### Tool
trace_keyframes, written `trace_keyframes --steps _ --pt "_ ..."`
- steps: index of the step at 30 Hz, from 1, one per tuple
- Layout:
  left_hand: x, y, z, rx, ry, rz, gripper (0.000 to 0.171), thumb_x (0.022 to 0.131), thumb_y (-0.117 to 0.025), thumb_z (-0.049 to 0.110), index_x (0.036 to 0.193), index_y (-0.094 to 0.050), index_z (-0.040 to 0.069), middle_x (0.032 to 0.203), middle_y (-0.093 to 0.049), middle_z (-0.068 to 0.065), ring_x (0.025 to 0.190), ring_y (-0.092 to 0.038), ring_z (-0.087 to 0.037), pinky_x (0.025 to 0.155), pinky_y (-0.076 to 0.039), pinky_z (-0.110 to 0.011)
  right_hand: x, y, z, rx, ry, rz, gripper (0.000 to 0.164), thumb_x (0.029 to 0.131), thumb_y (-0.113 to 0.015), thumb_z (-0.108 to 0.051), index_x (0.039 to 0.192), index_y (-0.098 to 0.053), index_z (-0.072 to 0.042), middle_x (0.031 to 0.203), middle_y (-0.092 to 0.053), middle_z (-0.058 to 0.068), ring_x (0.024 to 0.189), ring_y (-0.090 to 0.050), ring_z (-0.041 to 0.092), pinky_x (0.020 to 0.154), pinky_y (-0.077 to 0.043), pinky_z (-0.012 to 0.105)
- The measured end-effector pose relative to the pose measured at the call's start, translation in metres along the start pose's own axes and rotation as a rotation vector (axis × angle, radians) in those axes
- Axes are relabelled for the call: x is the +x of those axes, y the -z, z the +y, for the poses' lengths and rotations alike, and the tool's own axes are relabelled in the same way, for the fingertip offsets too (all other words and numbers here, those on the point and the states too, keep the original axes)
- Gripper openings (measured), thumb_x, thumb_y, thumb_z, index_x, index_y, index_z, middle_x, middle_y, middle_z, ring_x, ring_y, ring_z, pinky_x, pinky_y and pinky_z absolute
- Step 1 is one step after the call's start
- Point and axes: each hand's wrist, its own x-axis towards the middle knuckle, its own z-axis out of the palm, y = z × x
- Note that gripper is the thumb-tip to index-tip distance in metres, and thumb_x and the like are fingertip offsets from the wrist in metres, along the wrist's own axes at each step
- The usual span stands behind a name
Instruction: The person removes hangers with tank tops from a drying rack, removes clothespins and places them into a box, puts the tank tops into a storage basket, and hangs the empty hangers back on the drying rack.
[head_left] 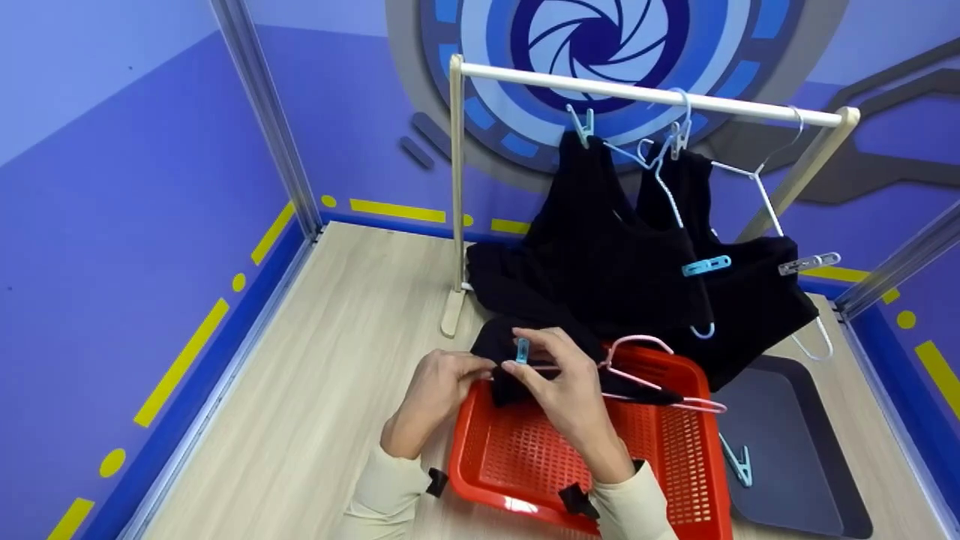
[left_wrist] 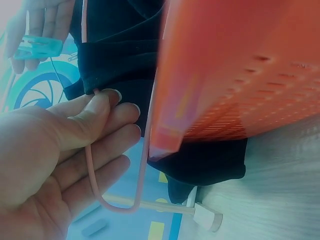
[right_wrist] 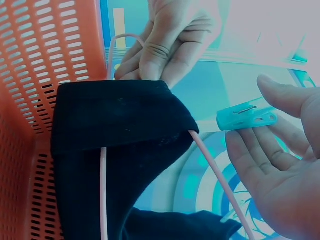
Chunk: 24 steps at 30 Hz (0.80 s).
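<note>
A black garment (right_wrist: 117, 115) is draped over a pink wire hanger (head_left: 703, 406), above the far part of the red basket (head_left: 466, 480). My left hand (head_left: 433, 391) pinches the garment's edge and the hanger near one rounded end, which loops below the fingers in the left wrist view. Beside it, my right hand (head_left: 568, 379) holds a light blue clothespin (right_wrist: 246, 116) between thumb and fingers. In the right wrist view the clothespin is apart from the cloth.
Behind the basket stands a wooden rack (head_left: 457, 180), with black tops (head_left: 600, 240) on a blue hanger (head_left: 670, 199) and a white hanger (head_left: 769, 199), fixed by clothespins. At the right, a grey tray (head_left: 795, 450) bears a pale blue clothespin (head_left: 739, 461).
</note>
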Motion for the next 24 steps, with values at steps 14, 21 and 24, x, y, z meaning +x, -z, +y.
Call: trace_keyframes --steps 14,21,24 --pt "0.001 0.002 0.001 -0.005 0.016 -0.019 0.009 0.082 -0.076 0.010 0.090 -0.079 0.013 0.087 -0.074 0.004 0.079 -0.069 -0.010 0.070 -0.055 -0.027 -0.013 0.009 0.000 0.061 -0.091 0.030 0.039 0.072 -0.081 0.005 0.105 -0.059 0.004 0.097 -0.066 0.016 0.083 -0.067 0.031 0.069 -0.056 0.026" --pt "0.000 0.001 0.000 0.003 0.006 -0.001 0.010 0.080 -0.078 0.012 0.090 -0.079 0.014 0.086 -0.074 0.004 0.078 -0.069 -0.010 0.070 -0.055 -0.027 -0.019 0.015 0.002 0.048 -0.055 0.048 0.038 0.071 -0.082 0.005 0.102 -0.060 0.005 0.096 -0.066 0.017 0.082 -0.067 0.029 0.070 -0.057 0.039" --pt "0.001 0.001 0.000 -0.002 0.015 -0.007 0.011 0.080 -0.077 0.014 0.090 -0.079 0.015 0.087 -0.074 0.005 0.079 -0.069 -0.009 0.071 -0.055 -0.027 -0.023 0.018 0.003 0.023 -0.069 0.059 0.038 0.071 -0.082 0.004 0.102 -0.061 0.004 0.094 -0.067 0.016 0.081 -0.068 0.028 0.069 -0.057 0.043"
